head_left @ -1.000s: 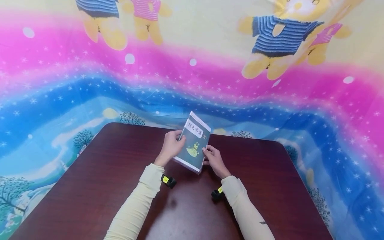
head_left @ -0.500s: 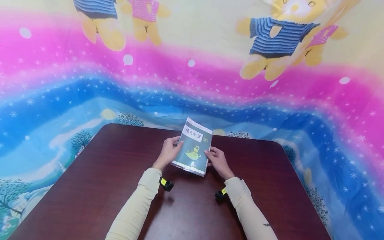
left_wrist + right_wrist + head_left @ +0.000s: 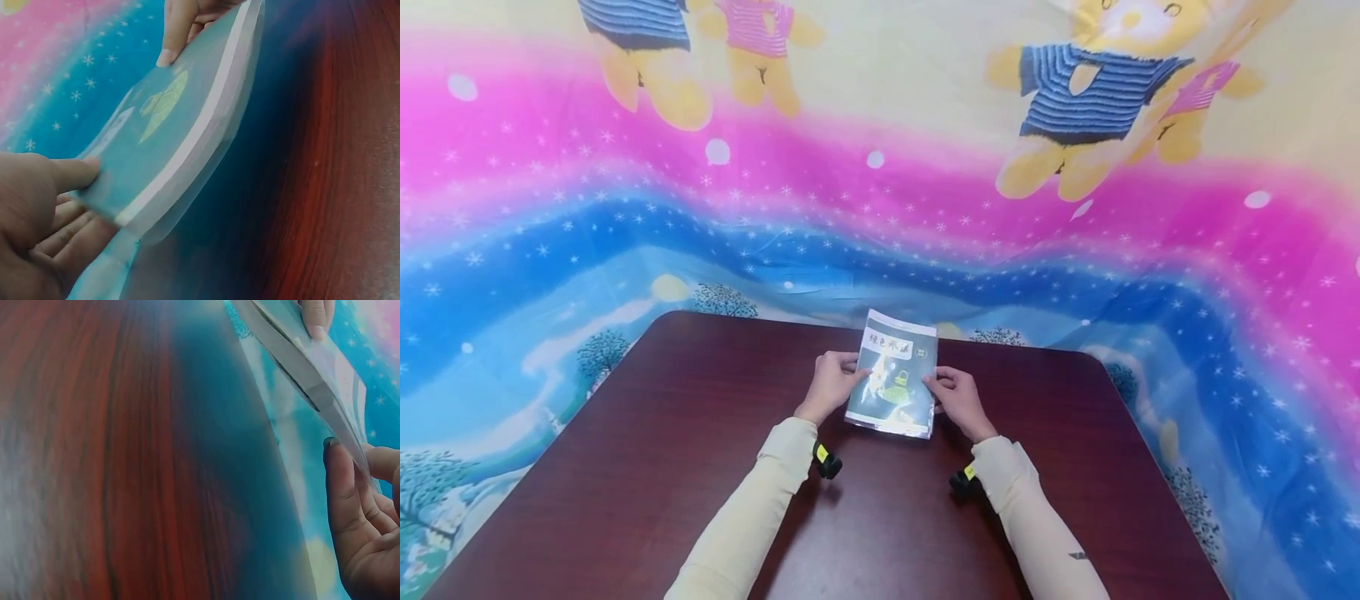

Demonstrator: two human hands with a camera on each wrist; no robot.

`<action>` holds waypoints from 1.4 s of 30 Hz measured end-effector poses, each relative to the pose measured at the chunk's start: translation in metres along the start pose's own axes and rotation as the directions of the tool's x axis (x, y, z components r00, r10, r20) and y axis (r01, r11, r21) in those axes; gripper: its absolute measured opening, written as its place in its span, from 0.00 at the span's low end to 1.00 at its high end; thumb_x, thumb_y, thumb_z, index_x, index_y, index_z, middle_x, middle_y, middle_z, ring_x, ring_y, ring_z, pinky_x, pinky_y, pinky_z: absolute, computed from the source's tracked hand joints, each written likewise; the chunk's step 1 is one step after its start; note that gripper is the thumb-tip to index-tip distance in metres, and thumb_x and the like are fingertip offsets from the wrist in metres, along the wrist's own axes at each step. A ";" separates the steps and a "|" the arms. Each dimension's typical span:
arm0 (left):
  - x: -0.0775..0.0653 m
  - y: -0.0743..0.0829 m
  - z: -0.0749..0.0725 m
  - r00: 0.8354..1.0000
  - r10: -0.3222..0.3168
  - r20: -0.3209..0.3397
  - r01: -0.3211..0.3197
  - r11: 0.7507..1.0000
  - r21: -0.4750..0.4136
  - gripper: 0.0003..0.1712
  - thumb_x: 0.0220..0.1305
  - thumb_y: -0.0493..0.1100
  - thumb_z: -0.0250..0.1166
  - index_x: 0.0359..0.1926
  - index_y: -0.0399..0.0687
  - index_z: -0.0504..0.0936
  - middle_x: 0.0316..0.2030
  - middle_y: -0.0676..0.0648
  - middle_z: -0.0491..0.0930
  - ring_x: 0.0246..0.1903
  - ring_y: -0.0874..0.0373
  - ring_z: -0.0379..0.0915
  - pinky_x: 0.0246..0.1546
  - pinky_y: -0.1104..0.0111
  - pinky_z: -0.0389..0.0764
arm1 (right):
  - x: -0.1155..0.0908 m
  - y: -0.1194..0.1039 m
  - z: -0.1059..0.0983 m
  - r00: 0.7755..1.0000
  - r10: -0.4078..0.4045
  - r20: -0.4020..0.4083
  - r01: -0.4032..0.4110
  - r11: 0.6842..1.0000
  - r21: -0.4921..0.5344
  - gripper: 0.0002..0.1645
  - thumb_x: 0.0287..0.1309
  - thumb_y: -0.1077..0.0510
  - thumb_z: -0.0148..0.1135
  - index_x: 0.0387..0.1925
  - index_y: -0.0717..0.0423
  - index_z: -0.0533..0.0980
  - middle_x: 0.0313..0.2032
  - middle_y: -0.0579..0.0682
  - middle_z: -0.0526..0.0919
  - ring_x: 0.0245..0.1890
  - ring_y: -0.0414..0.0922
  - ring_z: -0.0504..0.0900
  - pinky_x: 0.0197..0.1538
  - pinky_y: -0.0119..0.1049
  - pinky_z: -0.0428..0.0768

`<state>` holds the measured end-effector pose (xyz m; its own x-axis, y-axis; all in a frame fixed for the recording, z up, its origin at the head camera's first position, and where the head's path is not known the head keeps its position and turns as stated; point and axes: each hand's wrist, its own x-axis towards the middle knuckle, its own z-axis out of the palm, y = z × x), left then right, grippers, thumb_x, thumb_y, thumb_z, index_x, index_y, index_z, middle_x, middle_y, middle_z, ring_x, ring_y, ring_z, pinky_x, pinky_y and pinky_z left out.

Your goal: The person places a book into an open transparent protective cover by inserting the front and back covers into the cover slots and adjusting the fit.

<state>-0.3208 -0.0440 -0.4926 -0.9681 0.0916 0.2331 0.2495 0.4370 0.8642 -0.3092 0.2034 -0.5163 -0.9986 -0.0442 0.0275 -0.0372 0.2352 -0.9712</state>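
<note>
A book [image 3: 891, 379] in a clear glossy cover is held up over the table, its green front with white bands and a yellow figure facing the head camera. Glare streaks run across that front. My left hand [image 3: 833, 385] pinches its left edge, thumb on the cover and fingers behind. On the opposite edge, my right hand [image 3: 958, 400] grips in the same way. The left wrist view shows the book's lower edge [image 3: 187, 156] with the clear cover jutting past it. In the right wrist view the page edges [image 3: 306, 375] show between thumb and fingers.
A dark red-brown wooden table [image 3: 662, 467] lies under both forearms. Behind it hangs a printed cloth backdrop [image 3: 865, 208] with bears, snowflakes and trees. Black wrist cameras with yellow labels sit at the left wrist [image 3: 827, 461] and right wrist [image 3: 962, 481].
The book has turned from a slanted pose to nearly upright and facing me, and sits slightly lower and to the right. Both hands moved with it and kept their hold. Glare now crosses the cover.
</note>
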 end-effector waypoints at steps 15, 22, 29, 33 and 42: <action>0.001 -0.017 0.007 0.989 -0.112 0.102 0.098 0.986 0.135 0.15 0.59 0.37 0.62 0.47 0.36 0.83 0.39 0.40 0.83 0.28 0.58 0.79 0.28 0.67 0.80 | 0.005 0.013 -0.002 1.000 0.024 0.007 -0.022 0.986 -0.163 0.17 0.62 0.55 0.57 0.49 0.59 0.78 0.35 0.56 0.82 0.27 0.46 0.82 0.28 0.40 0.82; -0.005 -0.023 0.014 0.995 -0.062 0.073 0.042 0.968 0.247 0.12 0.57 0.35 0.65 0.43 0.38 0.85 0.34 0.43 0.84 0.29 0.57 0.78 0.28 0.68 0.78 | 0.003 0.017 0.002 0.995 0.088 0.048 -0.075 0.973 -0.219 0.20 0.65 0.56 0.53 0.55 0.62 0.73 0.39 0.57 0.80 0.30 0.45 0.81 0.30 0.38 0.82; -0.007 -0.024 0.016 0.996 -0.037 0.075 0.018 0.970 0.241 0.12 0.56 0.35 0.66 0.42 0.35 0.84 0.33 0.42 0.84 0.31 0.55 0.80 0.30 0.65 0.81 | 0.000 0.015 0.001 0.993 0.104 0.046 -0.090 0.964 -0.250 0.23 0.65 0.59 0.51 0.59 0.64 0.69 0.40 0.59 0.80 0.29 0.45 0.83 0.29 0.38 0.82; -0.007 -0.027 0.018 0.995 -0.038 0.090 0.013 0.966 0.257 0.11 0.56 0.36 0.66 0.41 0.36 0.85 0.32 0.43 0.84 0.30 0.56 0.79 0.31 0.65 0.81 | -0.003 0.014 0.001 0.995 0.083 0.048 -0.065 0.951 -0.302 0.20 0.63 0.60 0.54 0.55 0.64 0.73 0.35 0.58 0.81 0.25 0.45 0.82 0.27 0.37 0.82; -0.010 -0.043 0.006 0.996 0.042 0.084 -0.068 0.941 0.332 0.15 0.58 0.36 0.64 0.46 0.35 0.82 0.40 0.41 0.82 0.38 0.52 0.79 0.37 0.62 0.81 | -0.005 0.018 -0.004 1.000 -0.012 0.016 0.019 0.838 -0.545 0.31 0.59 0.57 0.61 0.61 0.67 0.66 0.43 0.58 0.79 0.41 0.48 0.79 0.46 0.45 0.79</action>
<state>-0.3223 -0.0585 -0.5350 -0.9551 0.1851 0.2312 0.2931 0.7022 0.6488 -0.3055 0.2115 -0.5330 -0.9974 -0.0627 0.0350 -0.0696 0.7252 -0.6850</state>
